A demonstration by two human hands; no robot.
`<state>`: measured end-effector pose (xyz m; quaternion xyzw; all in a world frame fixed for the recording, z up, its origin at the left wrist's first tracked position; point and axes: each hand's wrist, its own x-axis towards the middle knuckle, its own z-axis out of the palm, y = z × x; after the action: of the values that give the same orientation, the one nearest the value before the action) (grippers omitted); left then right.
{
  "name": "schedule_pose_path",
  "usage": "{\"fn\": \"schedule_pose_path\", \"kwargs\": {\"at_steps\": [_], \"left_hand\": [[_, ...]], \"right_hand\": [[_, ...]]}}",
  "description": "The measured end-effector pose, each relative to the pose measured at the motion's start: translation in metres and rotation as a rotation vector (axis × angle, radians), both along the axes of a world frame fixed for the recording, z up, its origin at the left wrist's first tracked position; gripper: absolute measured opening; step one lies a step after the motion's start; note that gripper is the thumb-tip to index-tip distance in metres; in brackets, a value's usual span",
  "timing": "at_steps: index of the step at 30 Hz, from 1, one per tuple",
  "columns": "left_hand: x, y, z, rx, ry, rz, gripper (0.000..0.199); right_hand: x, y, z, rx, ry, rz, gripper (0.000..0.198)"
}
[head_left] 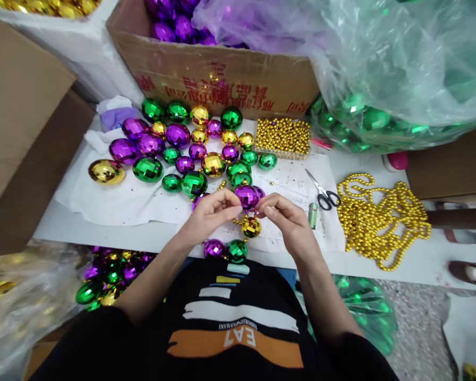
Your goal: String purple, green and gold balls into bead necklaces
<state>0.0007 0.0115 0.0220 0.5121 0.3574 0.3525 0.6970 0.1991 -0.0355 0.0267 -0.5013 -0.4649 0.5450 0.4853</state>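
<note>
Near the table's front edge, my left hand [211, 212] and my right hand [284, 216] meet on either side of a shiny purple faceted ball [246, 197]. Both hands are closed, thumb against fingertips. What lies in each pinch is too small to make out. Just below the fingers hangs or rests a gold faceted ball [251, 227], with short gold beads beside it. Closer to my body, a purple ball [214, 248] and a green ball [237, 250] sit at the edge. Beyond my hands lie several purple, green and gold balls, among them a large gold one [213, 164].
Behind stands a cardboard box [222, 79] of purple balls. A clear tray of small gold beads [283, 136] sits before it. To the right are scissors [323, 194], a green lighter-like tube [313, 215] and gold bead strands [381, 219]. Green balls fill a plastic bag [400, 79].
</note>
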Motion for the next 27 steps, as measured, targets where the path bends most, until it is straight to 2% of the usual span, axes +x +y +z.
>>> {"fn": "schedule_pose_path", "kwargs": {"at_steps": [2,4,7,10,12,16,19,23,27], "left_hand": [[0.004,0.004,0.009,0.045,0.077,-0.073,0.02],[0.011,0.007,0.016,0.078,0.11,-0.107,0.021],[0.019,0.013,0.018,0.108,0.082,-0.082,0.019],[0.021,0.02,0.013,0.094,0.058,-0.037,0.021],[0.019,0.025,0.009,0.071,0.048,-0.024,0.02],[0.016,0.029,0.006,0.063,0.032,-0.046,0.019],[0.018,0.029,0.009,0.066,0.027,-0.066,0.019],[0.019,0.028,0.01,0.073,0.043,-0.084,0.019],[0.018,0.029,0.008,0.074,0.002,-0.048,0.019]], "right_hand": [[0.003,0.005,0.018,0.113,-0.183,0.05,0.015],[0.003,0.012,0.034,0.179,-0.274,0.11,0.014],[0.002,0.025,0.047,0.21,-0.233,0.204,0.015],[0.004,0.035,0.044,0.259,-0.209,0.086,0.017],[0.006,0.037,0.037,0.29,-0.313,0.013,0.02],[0.004,0.032,0.023,0.331,-0.581,0.02,0.018],[0.0,0.028,0.019,0.397,-0.685,-0.015,0.012],[-0.001,0.027,0.02,0.451,-0.706,0.0,0.01],[-0.003,0.023,0.022,0.417,-0.621,-0.001,0.01]]}}
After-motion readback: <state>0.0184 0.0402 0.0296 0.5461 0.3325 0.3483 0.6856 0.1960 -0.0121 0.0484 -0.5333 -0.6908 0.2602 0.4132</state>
